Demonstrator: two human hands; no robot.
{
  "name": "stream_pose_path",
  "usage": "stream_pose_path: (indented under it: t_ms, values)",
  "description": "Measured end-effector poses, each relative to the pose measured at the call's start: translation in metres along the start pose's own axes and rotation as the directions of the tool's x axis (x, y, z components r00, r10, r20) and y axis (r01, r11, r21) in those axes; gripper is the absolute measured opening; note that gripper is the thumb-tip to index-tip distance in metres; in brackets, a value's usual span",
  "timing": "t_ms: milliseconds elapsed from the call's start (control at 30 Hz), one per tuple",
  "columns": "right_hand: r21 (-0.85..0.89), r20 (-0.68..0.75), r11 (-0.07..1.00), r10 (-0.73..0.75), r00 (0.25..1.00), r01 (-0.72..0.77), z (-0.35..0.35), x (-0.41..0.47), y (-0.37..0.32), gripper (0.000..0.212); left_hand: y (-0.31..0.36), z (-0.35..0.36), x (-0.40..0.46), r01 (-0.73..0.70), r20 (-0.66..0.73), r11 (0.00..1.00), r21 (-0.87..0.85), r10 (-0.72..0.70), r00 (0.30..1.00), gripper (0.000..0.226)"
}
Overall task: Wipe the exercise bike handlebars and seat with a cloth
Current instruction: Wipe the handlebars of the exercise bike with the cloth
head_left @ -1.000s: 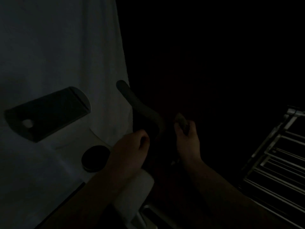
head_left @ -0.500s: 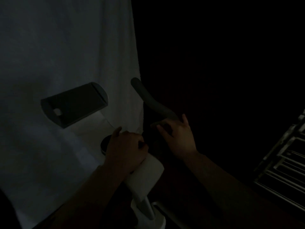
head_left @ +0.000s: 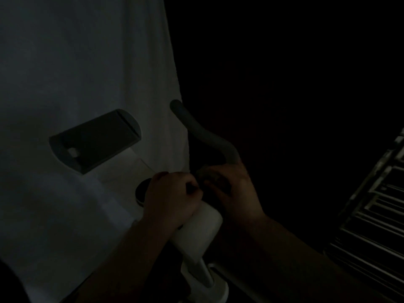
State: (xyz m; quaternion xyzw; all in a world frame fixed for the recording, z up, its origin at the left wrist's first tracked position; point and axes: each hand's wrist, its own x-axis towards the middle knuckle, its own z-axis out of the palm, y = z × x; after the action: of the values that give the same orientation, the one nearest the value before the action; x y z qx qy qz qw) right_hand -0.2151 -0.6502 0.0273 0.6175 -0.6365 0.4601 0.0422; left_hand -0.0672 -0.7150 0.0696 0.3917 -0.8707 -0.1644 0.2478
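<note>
The scene is very dark. A grey curved handlebar (head_left: 203,134) rises from the top of the bike's white post (head_left: 196,232). My right hand (head_left: 234,191) sits at the base of that bar, its fingers curled over a small dark cloth (head_left: 206,172) pressed against the bar. My left hand (head_left: 172,197) is curled in a fist at the top of the post and seems to grip the dark middle of the handlebar. The two hands nearly touch. The seat is not in view.
A dark console panel (head_left: 96,141) juts out left of the handlebar, with a round black knob (head_left: 141,191) below it. A pale sheet (head_left: 76,62) fills the left side. A metal rack (head_left: 371,204) stands at the right edge.
My right hand has moved from open air beside the bar down onto the bar's base. My left hand has stayed curled at the post top. The view has shifted left.
</note>
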Motion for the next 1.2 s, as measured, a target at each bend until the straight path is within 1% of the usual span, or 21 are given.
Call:
stream_pose_path:
  t_ms: [100, 167, 233, 300, 367, 400, 433, 500, 533, 567, 633, 700, 767, 833, 867, 967, 1000, 1100, 1133, 1167, 1200]
  values:
    - [0.190, -0.045, 0.982, 0.020, 0.999, -0.012, 0.005, -0.014, -0.011, 0.027, -0.001, -0.001, -0.002, -0.008, 0.003, 0.999, 0.031, 0.007, 1.000, 0.023]
    - [0.110, -0.074, 0.994, -0.014, 0.997, 0.022, -0.004, -0.011, 0.003, 0.030, 0.001, -0.002, -0.001, -0.017, 0.019, 1.000, 0.016, 0.017, 1.000, 0.016]
    - [0.048, -0.160, 0.991, 0.135, 0.978, -0.128, -0.006, -0.010, 0.011, 0.034, 0.003, -0.001, -0.001, -0.022, 0.018, 1.000, 0.012, 0.021, 1.000, 0.011]
    - [0.155, -0.228, 0.938, 0.338, 0.913, -0.309, 0.004, -0.020, -0.004, 0.045, 0.002, 0.000, -0.001, -0.024, 0.015, 0.999, 0.030, 0.023, 1.000, 0.011]
    - [0.266, -0.193, 0.904, 0.392, 0.900, -0.336, 0.017, -0.032, -0.020, 0.057, 0.001, 0.000, 0.000, -0.029, 0.015, 0.998, 0.062, 0.028, 1.000, 0.014]
    - [0.306, -0.203, 0.894, 0.397, 0.895, -0.327, 0.019, -0.033, -0.022, 0.056, 0.001, 0.000, 0.001, -0.030, 0.008, 0.997, 0.071, 0.029, 1.000, 0.015]
    - [0.359, -0.244, 0.870, 0.436, 0.866, -0.337, 0.019, -0.030, -0.018, 0.050, 0.001, 0.000, 0.002, -0.031, 0.002, 0.997, 0.076, 0.031, 1.000, 0.015]
    - [0.466, -0.337, 0.777, 0.598, 0.727, -0.423, 0.012, -0.015, -0.011, 0.037, 0.003, 0.000, 0.004, -0.022, 0.001, 0.997, 0.078, 0.022, 1.000, 0.014]
    - [0.523, -0.322, 0.716, 0.669, 0.671, -0.463, 0.011, -0.009, -0.012, 0.033, 0.004, 0.001, 0.004, -0.020, 0.002, 0.997, 0.077, 0.020, 1.000, 0.014]
    - [0.569, -0.286, 0.674, 0.699, 0.656, -0.471, 0.015, -0.007, -0.015, 0.029, 0.004, 0.001, 0.003, -0.027, -0.002, 0.996, 0.080, 0.027, 1.000, 0.015]
    - [0.603, -0.214, 0.661, 0.673, 0.708, -0.446, 0.028, -0.012, -0.026, 0.031, 0.002, 0.000, 0.002, -0.049, -0.013, 0.994, 0.099, 0.051, 0.999, 0.019]
    - [0.600, -0.214, 0.667, 0.666, 0.714, -0.443, 0.028, -0.008, -0.026, 0.034, 0.003, -0.001, 0.002, -0.049, 0.006, 0.992, 0.117, 0.049, 0.999, 0.022]
    - [0.569, -0.295, 0.666, 0.713, 0.636, -0.483, 0.019, 0.010, -0.005, 0.030, 0.003, 0.001, 0.002, -0.037, 0.019, 0.993, 0.109, 0.035, 0.999, 0.017]
    - [0.571, -0.322, 0.631, 0.761, 0.563, -0.525, 0.012, 0.022, 0.007, 0.029, 0.001, 0.002, 0.003, -0.042, 0.024, 0.992, 0.119, 0.039, 0.999, 0.019]
    - [0.594, -0.307, 0.607, 0.778, 0.548, -0.528, 0.015, 0.019, 0.003, 0.030, 0.001, 0.002, 0.003, -0.041, 0.031, 0.990, 0.138, 0.037, 0.999, 0.024]
    - [0.730, -0.187, 0.494, 0.809, 0.557, -0.472, 0.034, -0.004, -0.017, 0.034, 0.002, 0.002, 0.005, -0.035, 0.078, 0.990, 0.135, 0.025, 0.997, 0.040]
    - [0.770, -0.178, 0.451, 0.832, 0.526, -0.452, 0.035, -0.003, -0.017, 0.034, 0.006, 0.002, 0.009, -0.018, 0.117, 0.995, 0.096, 0.007, 0.993, 0.036]
    - [0.814, -0.207, 0.344, 0.925, 0.319, -0.468, 0.026, 0.024, 0.010, 0.027, 0.020, 0.010, 0.025, 0.041, 0.224, 0.999, -0.013, -0.037, 0.974, 0.012]
    - [0.818, -0.192, 0.303, 0.945, 0.265, -0.488, 0.024, 0.029, 0.011, 0.029, 0.024, 0.014, 0.030, 0.054, 0.239, 0.998, -0.022, -0.047, 0.970, 0.013]
    - [0.812, -0.183, 0.288, 0.952, 0.247, -0.508, 0.027, 0.028, 0.007, 0.031, 0.027, 0.019, 0.034, 0.063, 0.247, 0.998, -0.026, -0.054, 0.968, 0.019]
    - [0.791, -0.189, 0.313, 0.942, 0.276, -0.525, 0.031, 0.022, -0.001, 0.031, 0.027, 0.024, 0.037, 0.073, 0.260, 0.997, -0.022, -0.064, 0.963, 0.023]
